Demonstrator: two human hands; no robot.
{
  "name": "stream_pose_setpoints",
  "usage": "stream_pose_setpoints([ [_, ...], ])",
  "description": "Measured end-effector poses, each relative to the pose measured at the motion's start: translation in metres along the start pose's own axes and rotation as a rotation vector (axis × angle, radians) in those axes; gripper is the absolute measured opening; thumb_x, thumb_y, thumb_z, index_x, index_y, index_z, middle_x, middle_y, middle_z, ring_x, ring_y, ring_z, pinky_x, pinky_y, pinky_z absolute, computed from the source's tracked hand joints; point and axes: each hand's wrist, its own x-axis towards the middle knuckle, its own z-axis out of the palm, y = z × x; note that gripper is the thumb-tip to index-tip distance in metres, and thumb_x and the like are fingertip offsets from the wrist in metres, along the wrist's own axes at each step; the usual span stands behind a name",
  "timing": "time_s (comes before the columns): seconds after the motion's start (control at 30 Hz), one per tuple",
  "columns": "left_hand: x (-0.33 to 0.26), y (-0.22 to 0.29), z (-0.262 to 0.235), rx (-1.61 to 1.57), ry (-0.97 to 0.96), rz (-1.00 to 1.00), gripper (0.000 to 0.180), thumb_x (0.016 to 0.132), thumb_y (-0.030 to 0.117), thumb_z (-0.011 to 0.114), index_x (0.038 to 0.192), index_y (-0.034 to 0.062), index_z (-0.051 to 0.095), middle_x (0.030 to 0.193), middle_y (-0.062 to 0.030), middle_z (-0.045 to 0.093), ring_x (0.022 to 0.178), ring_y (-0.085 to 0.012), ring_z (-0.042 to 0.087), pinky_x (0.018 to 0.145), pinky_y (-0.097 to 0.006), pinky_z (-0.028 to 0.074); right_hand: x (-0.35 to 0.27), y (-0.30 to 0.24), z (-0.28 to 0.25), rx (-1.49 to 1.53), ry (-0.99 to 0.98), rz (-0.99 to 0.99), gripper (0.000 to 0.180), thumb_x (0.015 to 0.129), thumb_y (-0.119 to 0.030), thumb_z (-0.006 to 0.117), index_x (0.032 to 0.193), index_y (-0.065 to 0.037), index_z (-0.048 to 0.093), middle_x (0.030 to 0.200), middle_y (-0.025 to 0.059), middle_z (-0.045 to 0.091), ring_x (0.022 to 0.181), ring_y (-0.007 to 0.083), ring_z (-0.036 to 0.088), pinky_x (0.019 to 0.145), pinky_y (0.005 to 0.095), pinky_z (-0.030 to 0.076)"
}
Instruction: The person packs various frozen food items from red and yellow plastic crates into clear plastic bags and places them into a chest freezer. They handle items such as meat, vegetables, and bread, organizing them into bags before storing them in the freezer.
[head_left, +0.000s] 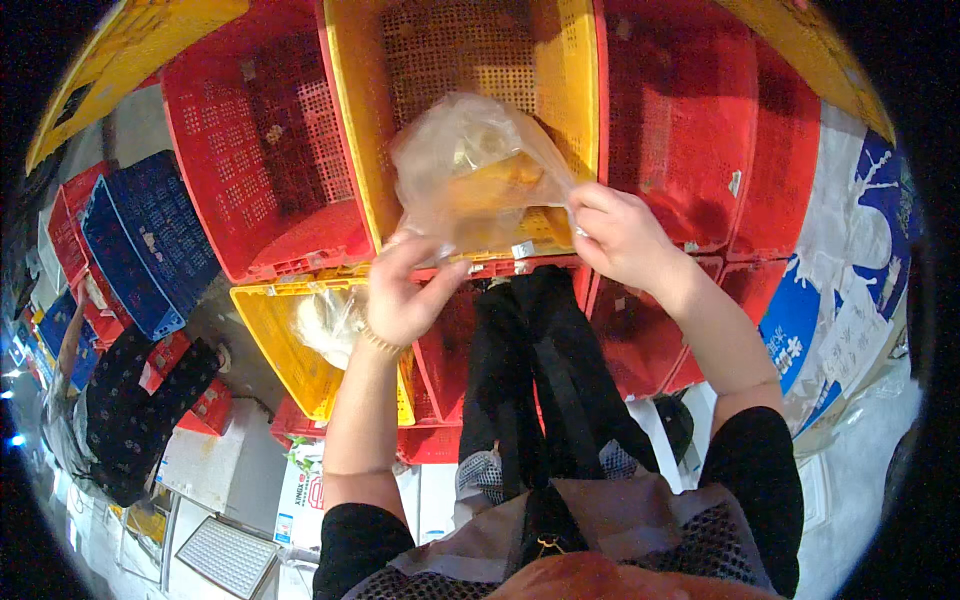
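Note:
A clear plastic bag (478,165) is stretched over a yellow crate (565,90), with a small pale, shiny shape showing through its film. My right hand (622,238) pinches the bag's edge on the right side. On the left, my left hand (402,290) has its fingers on the bag's near edge, the thumb standing somewhat apart. Both hands are above the crate's near rim. Whether the bag holds anything or just lies over things in the crate, I cannot tell.
Red crates stand to the left (255,150) and right (675,120) of the yellow one. Closer in, another yellow crate (275,330) contains a crumpled white plastic bag (330,325). A person in dark patterned clothes (140,410) is at far left beside blue crates (150,235).

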Motion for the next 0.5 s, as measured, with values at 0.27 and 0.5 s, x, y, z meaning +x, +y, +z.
stream_pose_setpoints([
  [0.27,0.047,-0.081,0.056,0.295,-0.176,0.254,0.05,0.062,0.03,0.074,0.109,0.0172,0.062,0.13,-0.0141,0.038,0.125,-0.0339,0.028,0.104,-0.055,0.0,0.037,0.023,0.065,-0.01,-0.006,-0.152,0.005,0.071,-0.007,0.056,0.073,-0.004,0.053,0.09,0.0117,0.051,0.077,0.0297,0.057,0.066,0.038,0.049],
  [0.5,0.081,-0.136,0.115,-0.072,-0.078,-0.054,0.047,0.074,0.029,0.06,0.117,0.0123,0.053,0.096,-0.0123,0.057,0.1,-0.0298,0.049,0.083,-0.044,0.036,0.065,0.027,0.076,0.427,0.061,-0.11,0.013,0.073,0.006,0.056,0.08,-0.004,0.055,0.086,0.0087,0.056,0.082,0.0215,0.06,0.07,0.0292,0.05],
])
